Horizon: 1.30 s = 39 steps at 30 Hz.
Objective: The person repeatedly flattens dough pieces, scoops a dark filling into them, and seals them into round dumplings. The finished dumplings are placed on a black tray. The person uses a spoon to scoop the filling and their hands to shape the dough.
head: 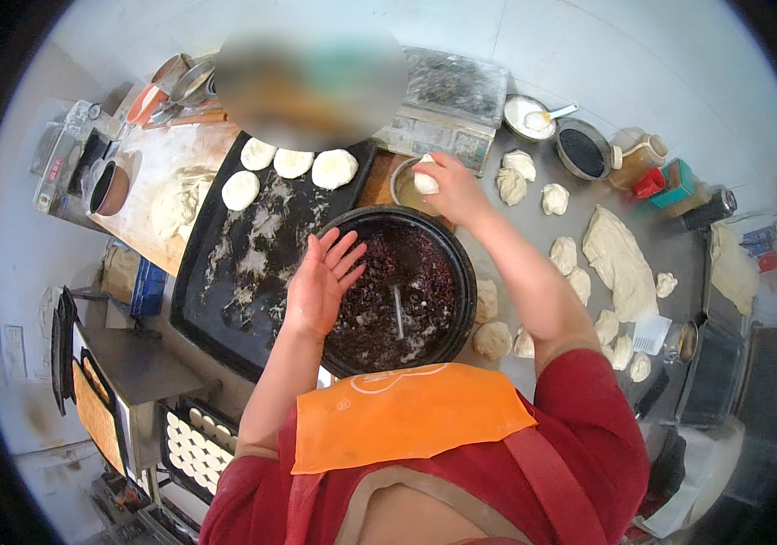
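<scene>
My right hand (453, 187) grips a small ball of dough (426, 178) over a bowl of pale liquid (405, 185). Palm up and fingers apart, my left hand (323, 279) holds nothing; it is above the left rim of a large round black pan (470, 293). That pan holds a dark purple, crumbly filling (422, 272) with a metal utensil (398, 312) lying in it. Left of it, flat rounds of dough (293, 163) sit at the far end of a floured black baking tray (225, 320). Pieces of dough (512, 186) rest on the metal worktop to the right.
A long dough slab (620, 266) lies on the right worktop. Behind are a weighing scale (429, 139), a bowl of white filling (528, 116) and a bowl of black seeds or powder (582, 151). A wooden board (139, 235) bears dough at left. A blurred patch hides the far middle.
</scene>
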Motion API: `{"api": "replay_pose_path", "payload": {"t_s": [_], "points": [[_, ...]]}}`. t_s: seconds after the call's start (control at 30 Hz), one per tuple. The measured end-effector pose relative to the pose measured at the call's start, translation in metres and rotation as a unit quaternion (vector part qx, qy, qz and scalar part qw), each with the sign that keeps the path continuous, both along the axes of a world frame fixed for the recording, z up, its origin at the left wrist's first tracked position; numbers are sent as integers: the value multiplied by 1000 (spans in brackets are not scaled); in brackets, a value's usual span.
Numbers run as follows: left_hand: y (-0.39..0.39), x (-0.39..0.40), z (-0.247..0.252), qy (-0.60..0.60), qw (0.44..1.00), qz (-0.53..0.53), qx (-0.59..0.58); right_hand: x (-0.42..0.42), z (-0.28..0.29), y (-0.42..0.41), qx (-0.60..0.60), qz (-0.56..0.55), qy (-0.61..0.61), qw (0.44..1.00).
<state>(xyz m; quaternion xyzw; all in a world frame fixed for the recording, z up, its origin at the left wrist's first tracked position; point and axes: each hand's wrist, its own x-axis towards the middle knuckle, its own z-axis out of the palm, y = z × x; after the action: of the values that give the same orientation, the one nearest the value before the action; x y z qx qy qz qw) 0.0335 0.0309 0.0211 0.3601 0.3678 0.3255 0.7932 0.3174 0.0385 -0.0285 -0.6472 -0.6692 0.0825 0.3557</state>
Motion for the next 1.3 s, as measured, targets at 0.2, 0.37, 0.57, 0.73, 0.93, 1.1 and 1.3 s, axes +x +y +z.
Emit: {"api": "replay_pose_path", "payload": {"t_s": [0.2,0.37,0.57,0.73,0.93,1.1,1.3], "points": [[-15,-15,0,19,999,32,-16,21,-76,51,-71,167,-175,968],[-18,-34,-8,22,999,35,-26,19,-74,50,-74,109,-126,983],[-10,-10,-8,-109,992,-42,-55,-31,23,-8,-72,164,715,675],[17,7,6,-295,945,-54,-134,-83,33,-17,-96,150,333,926],[51,-75,-4,-127,991,-28,17,-182,59,28,18,192,36,980],[71,-182,-31,78,970,198,117,-240,20,149,-9,73,94,993],[27,-273,-109,326,875,261,244,-294,-66,226,-200,-77,-118,970]]}}
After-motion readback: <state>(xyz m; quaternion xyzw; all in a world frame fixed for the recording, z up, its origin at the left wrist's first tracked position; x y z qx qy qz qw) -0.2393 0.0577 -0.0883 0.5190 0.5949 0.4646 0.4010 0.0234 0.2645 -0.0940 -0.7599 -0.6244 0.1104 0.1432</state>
